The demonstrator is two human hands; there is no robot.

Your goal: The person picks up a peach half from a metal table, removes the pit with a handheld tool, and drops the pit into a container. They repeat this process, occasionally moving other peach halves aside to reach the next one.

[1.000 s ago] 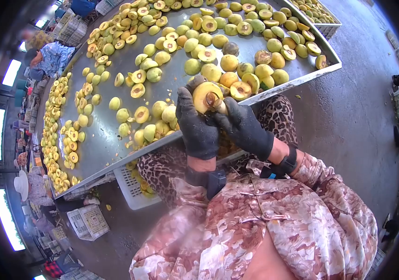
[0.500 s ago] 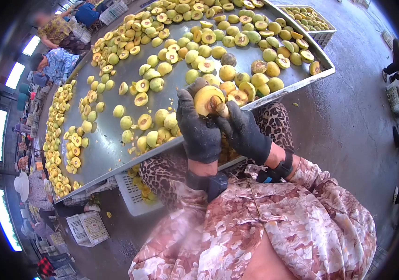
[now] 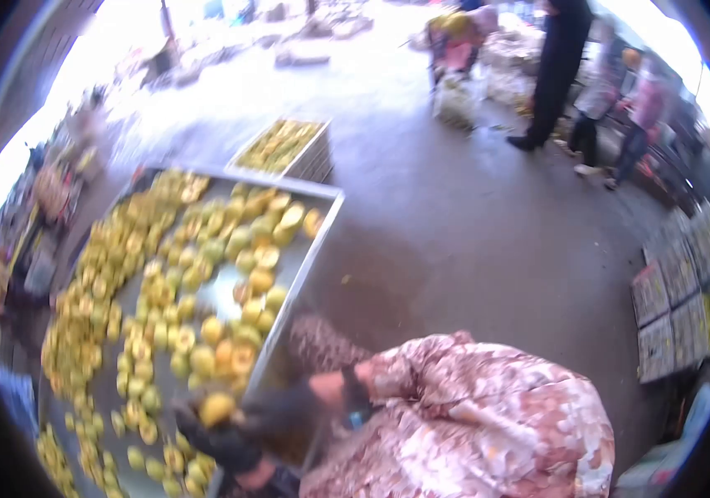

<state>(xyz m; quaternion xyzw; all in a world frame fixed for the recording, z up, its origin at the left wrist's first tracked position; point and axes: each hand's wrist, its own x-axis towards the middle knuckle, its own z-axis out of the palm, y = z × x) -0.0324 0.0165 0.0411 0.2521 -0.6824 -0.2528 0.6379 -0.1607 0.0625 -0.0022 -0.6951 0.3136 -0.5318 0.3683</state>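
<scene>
Black gloves cover both hands at the near edge of a metal table (image 3: 299, 286) that bears many halved yellow-green fruits (image 3: 135, 290). My left hand (image 3: 226, 444) is closed around a yellow fruit (image 3: 217, 408), low in the view. Beside it, my right hand (image 3: 276, 411) reaches in from the right and meets the fruit's near side. Its fingers are smeared by motion, and anything they grip is hidden.
A crate of fruit (image 3: 284, 148) stands beyond the table's far corner. Stacked crates (image 3: 677, 303) are at the right. A standing person in dark trousers (image 3: 561, 79) and other people are farther back. A patterned sleeve (image 3: 488, 398) fills the lower right.
The view has swung to the right, bringing the far floor, people and stacked crates into sight. The table and both hands now appear lower and farther left; the fruit is still in my left hand.
</scene>
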